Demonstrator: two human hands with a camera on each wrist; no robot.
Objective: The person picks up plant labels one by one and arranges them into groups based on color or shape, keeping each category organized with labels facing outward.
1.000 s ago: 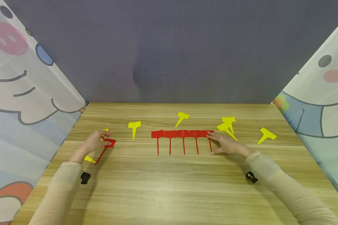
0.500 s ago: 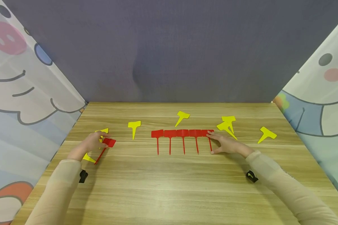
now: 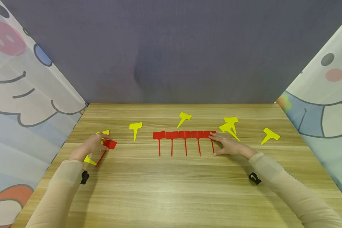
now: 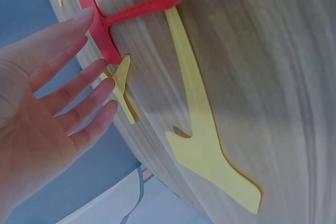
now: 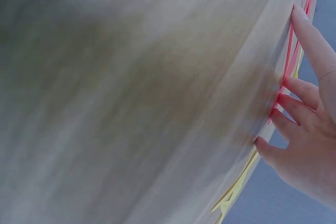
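My left hand [image 3: 92, 145] is at the left of the table, fingers spread and fairly straight. Its thumb touches the head of a red T-shaped plant label [image 3: 110, 144], whose stem tip crosses the tip of a yellow plant label [image 4: 202, 145]. Another yellow label [image 3: 103, 132] lies partly hidden behind this hand. In the middle, several red plant labels [image 3: 184, 135] form a row, heads side by side and stems toward me. My right hand [image 3: 229, 146] rests with extended fingertips on the row's rightmost red label [image 3: 206, 134], covering part of its head.
Behind the row lies a yellow label [image 3: 184, 117]; another yellow label [image 3: 135, 127] is left of it. Two overlapping yellow labels [image 3: 231, 120] and a single yellow label [image 3: 269, 135] are at the right. Wrist devices show as black pieces [image 3: 255, 178]. A grey panel [image 3: 182, 63] stands behind the wooden table [image 3: 171, 190].
My left hand has shifted slightly left, and the red label by it now shows more of its head, looking flatter. The right hand and the row stay put.
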